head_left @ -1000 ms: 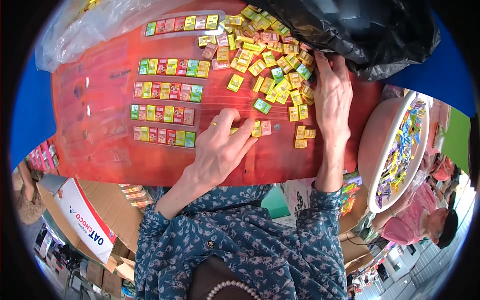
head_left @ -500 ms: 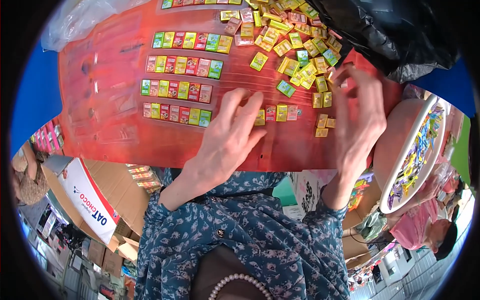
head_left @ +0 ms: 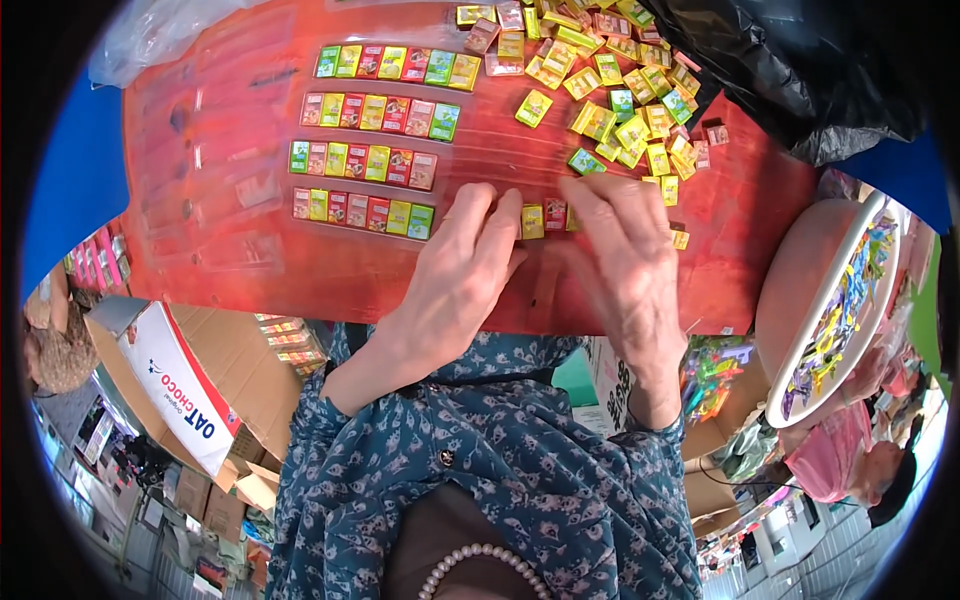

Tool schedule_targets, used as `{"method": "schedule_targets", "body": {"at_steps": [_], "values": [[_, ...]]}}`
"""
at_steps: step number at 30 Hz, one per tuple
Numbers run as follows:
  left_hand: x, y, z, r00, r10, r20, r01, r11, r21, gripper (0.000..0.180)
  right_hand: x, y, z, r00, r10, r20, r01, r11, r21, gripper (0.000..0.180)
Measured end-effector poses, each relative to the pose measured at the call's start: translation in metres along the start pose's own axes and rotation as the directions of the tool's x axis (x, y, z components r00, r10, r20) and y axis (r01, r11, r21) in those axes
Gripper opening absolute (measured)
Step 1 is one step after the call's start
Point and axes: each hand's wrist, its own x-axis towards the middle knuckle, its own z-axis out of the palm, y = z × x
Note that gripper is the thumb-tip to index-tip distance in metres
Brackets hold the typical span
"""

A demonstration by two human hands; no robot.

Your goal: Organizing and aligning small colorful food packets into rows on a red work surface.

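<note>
Four rows of small printed boxes (head_left: 397, 63), yellow, green, red and pink, lie in clear plastic trays on the red table. Another short row, with a yellow box (head_left: 532, 221) and a red box (head_left: 555, 214) showing, lies between my hands. My left hand (head_left: 450, 270) rests by its left end, fingers stretched forward and thumb apart, with nothing seen in it. My right hand (head_left: 630, 255) bends over the row's right end, fingers close together. Its fingertips are partly hidden, and what they hold cannot be made out. Loose boxes (head_left: 633, 132) lie heaped beyond it.
A black plastic bag (head_left: 790, 70) covers the far right of the red table (head_left: 730, 270). A white basin (head_left: 805, 265) of colourful small pieces stands at the right. Clear plastic trays (head_left: 225, 150) lie at the left. Below the table edge stands an open cardboard box (head_left: 225, 370).
My right hand has moved left and nearer, from beside the heap to the short row's right end. My left hand stays by the left end. The view has shifted slightly.
</note>
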Motion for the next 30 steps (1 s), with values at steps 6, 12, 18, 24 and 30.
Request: {"method": "schedule_targets", "body": {"at_steps": [6,12,18,24,30], "values": [[0.011,0.002,0.007,1.000,0.030,0.003,-0.030,1.000,-0.002,0.057,-0.006,0.009,-0.002,0.995,0.101,-0.014,-0.101,0.995,-0.006,0.050],[0.017,-0.002,0.014,0.999,0.049,0.015,-0.050,0.998,0.037,0.053,-0.005,0.012,0.000,0.993,0.119,0.023,-0.120,0.992,0.039,0.045],[0.021,0.003,0.015,0.997,0.077,0.027,-0.079,0.991,0.111,0.052,-0.008,0.016,-0.007,0.992,0.120,0.043,-0.125,0.984,0.131,0.051],[0.019,-0.006,0.021,0.989,0.150,-0.019,-0.146,0.981,0.125,0.036,-0.015,0.017,-0.014,0.971,0.232,0.065,-0.237,0.968,0.087,0.048],[0.018,-0.005,0.020,0.994,0.109,-0.007,-0.107,0.985,0.137,0.046,-0.015,0.022,-0.022,0.969,0.247,-0.029,-0.248,0.964,-0.097,0.046]]}}
